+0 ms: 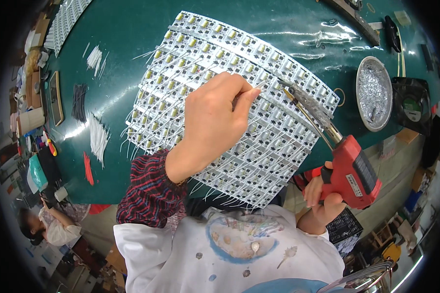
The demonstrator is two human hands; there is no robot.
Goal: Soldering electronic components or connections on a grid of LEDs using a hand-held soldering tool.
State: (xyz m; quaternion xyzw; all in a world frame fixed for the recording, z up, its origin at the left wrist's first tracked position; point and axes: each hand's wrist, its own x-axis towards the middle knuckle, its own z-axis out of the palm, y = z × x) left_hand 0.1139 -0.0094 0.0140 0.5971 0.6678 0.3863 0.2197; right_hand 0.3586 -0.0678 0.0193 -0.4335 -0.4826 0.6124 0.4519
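A sheet of many small white circuit boards [274, 161] lies on the table, each board carrying a yellowish component and black parts. Rows of thin white wires stick out from its left and near portions. Over its middle, my left hand [210, 115] is closed in a pinch, with a thin white wire [262, 85] at its fingertips. My right hand [322, 198] grips a red soldering gun [354, 173] at the sheet's right side. The gun's tip reaches the boards close to my left fingertips. Whether tip and wire touch cannot be made out.
On the green table [124, 29] at left lie white wires [99, 139], black wires [79, 102] and red wires [88, 168]. A bowl of silvery material [375, 93] and a black fan [412, 106] stand at right. Another person [58, 224] sits at lower left.
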